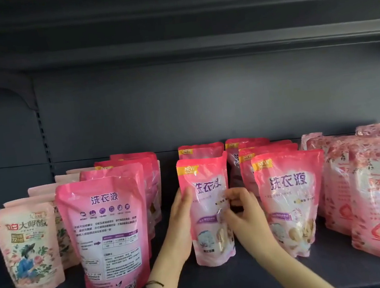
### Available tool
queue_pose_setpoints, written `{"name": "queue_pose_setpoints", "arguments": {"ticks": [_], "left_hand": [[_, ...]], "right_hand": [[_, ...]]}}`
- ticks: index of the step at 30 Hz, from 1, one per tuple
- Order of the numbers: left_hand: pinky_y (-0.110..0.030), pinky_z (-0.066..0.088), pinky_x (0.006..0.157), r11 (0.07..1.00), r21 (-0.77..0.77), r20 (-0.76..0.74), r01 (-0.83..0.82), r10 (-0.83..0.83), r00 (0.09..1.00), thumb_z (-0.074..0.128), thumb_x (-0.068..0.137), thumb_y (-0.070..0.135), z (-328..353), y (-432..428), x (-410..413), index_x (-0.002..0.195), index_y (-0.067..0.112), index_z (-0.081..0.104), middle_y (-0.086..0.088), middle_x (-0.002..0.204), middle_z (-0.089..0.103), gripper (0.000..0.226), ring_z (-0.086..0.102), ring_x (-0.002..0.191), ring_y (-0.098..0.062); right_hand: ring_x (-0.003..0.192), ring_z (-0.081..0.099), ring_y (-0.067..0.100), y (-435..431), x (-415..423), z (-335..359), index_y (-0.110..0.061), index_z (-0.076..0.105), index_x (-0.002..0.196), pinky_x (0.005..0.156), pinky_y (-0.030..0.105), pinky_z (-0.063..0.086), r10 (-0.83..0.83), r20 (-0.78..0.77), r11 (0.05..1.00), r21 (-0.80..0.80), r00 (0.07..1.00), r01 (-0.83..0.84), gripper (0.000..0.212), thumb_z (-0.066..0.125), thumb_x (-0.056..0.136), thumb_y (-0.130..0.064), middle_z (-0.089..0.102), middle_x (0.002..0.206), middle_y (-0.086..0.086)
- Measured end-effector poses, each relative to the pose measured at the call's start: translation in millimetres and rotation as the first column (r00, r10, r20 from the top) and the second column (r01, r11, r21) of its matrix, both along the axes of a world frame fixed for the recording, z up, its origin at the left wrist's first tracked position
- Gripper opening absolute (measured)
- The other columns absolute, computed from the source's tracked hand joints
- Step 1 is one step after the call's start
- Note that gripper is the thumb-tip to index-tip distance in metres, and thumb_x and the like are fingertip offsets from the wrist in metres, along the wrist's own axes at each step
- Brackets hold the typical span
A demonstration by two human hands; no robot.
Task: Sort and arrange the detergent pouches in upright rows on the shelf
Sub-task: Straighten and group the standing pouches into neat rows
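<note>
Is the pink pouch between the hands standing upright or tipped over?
Upright: the glossy pink plastic pouch stands on its base on the dark shelf, with the left hand and right hand holding its sides.

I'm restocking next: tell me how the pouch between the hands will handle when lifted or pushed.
The pouch is probably floppy: its film wrinkles and its top bends. It is likely heavy for its size, as the lower body bulges. Its glossy film may slip, and both the left hand and the right hand grip its sides.
</note>
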State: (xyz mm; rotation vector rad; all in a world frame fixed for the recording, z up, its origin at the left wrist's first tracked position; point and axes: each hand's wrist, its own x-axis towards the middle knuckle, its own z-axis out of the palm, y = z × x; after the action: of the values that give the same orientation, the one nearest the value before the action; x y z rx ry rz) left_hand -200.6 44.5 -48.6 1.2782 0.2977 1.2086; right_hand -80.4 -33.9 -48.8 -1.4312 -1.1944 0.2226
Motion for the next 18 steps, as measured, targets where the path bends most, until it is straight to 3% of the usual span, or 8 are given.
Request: {"name": "queue_pose_setpoints", "arguments": {"ticks": [2,3,6,8,10,12,15,18], "left_hand": [[-0.034,0.057,0.078,0.994,-0.097,0.028,0.049,-0.046,0.999,0.048,0.096,0.042,1.5,10.9,-1.5,0.123,0.022,0.063,-0.011,0.122,0.067,0.036,0.065,0.111,-0.028],[-0.032,0.057,0.076,0.993,-0.110,0.023,0.042,-0.040,0.999,0.048,0.096,0.041,3.2,13.9,-1.5,0.120,0.024,0.066,-0.009,0.120,0.068,0.034,0.066,0.109,-0.026],[-0.017,0.054,0.073,0.997,-0.019,-0.058,-0.068,0.067,0.996,0.047,0.093,0.045,7.7,9.8,2.0,0.116,0.036,0.062,0.012,0.112,0.071,0.029,0.067,0.102,-0.004],[-0.013,0.051,0.075,0.971,0.057,-0.145,-0.231,0.237,0.961,0.047,0.090,0.052,-0.7,2.4,5.2,0.122,0.038,0.051,0.013,0.114,0.066,0.035,0.064,0.100,0.003],[-0.018,0.050,0.078,0.917,0.023,-0.198,-0.397,0.394,0.898,0.054,0.088,0.051,-18.0,-7.5,5.9,0.123,0.037,0.049,0.009,0.112,0.064,0.039,0.064,0.096,0.000],[-0.015,0.049,0.073,0.918,-0.025,-0.210,-0.395,0.382,0.900,0.057,0.091,0.041,-35.0,-17.3,5.2,0.123,0.040,0.049,0.011,0.109,0.064,0.033,0.064,0.091,0.004],[-0.008,0.048,0.062,0.938,-0.038,-0.193,-0.345,0.331,0.923,0.054,0.096,0.019,-33.9,-10.9,11.3,0.123,0.042,0.047,0.010,0.110,0.062,0.036,0.065,0.086,0.007],[-0.016,0.049,0.071,0.931,0.000,-0.272,-0.364,0.350,0.896,0.050,0.098,0.016,-17.1,12.1,24.8,0.131,0.036,0.042,0.005,0.117,0.060,0.040,0.062,0.099,-0.005]], "right_hand": [[0.119,0.038,0.015,5.6,-6.5,-9.7,-0.027,0.038,0.128,0.104,0.032,0.036,-0.024,0.004,0.999,-0.033,1.000,0.024,0.060,0.071,0.079,-0.013,0.039,0.126,-0.003],[0.122,0.039,0.013,7.4,-7.6,-12.0,-0.026,0.029,0.136,0.105,0.033,0.038,0.026,-0.078,0.999,-0.034,0.997,-0.029,0.074,0.073,0.078,-0.012,0.038,0.129,-0.003],[0.108,0.056,-0.002,12.1,-5.9,-17.3,-0.030,0.010,0.143,0.082,0.017,0.053,0.254,-0.318,0.965,0.017,0.913,-0.262,0.096,0.075,0.078,-0.002,0.050,0.123,-0.010],[0.108,0.059,0.001,14.6,-3.5,-24.2,-0.036,0.012,0.141,0.087,0.025,0.055,0.260,-0.321,0.965,0.056,0.911,-0.256,0.098,0.075,0.076,0.001,0.054,0.125,-0.007],[0.113,0.058,0.002,18.4,-6.0,-29.6,-0.036,0.017,0.138,0.092,0.029,0.053,0.217,-0.290,0.974,0.124,0.932,-0.188,0.096,0.074,0.074,0.008,0.052,0.128,-0.006],[0.118,0.054,0.000,24.3,-9.9,-35.2,-0.037,0.019,0.136,0.095,0.027,0.052,0.177,-0.258,0.975,0.178,0.950,-0.134,0.097,0.072,0.072,0.013,0.048,0.130,-0.009],[0.129,0.045,0.009,40.8,-8.6,-33.2,-0.030,0.014,0.145,0.104,0.039,0.045,0.145,-0.223,0.975,0.198,0.964,-0.101,0.100,0.070,0.073,0.012,0.040,0.139,-0.001],[0.132,0.039,0.013,62.3,-1.0,-27.8,-0.030,0.009,0.148,0.108,0.041,0.041,0.112,-0.200,0.984,0.159,0.973,-0.080,0.102,0.070,0.075,0.007,0.031,0.143,0.001]]}}
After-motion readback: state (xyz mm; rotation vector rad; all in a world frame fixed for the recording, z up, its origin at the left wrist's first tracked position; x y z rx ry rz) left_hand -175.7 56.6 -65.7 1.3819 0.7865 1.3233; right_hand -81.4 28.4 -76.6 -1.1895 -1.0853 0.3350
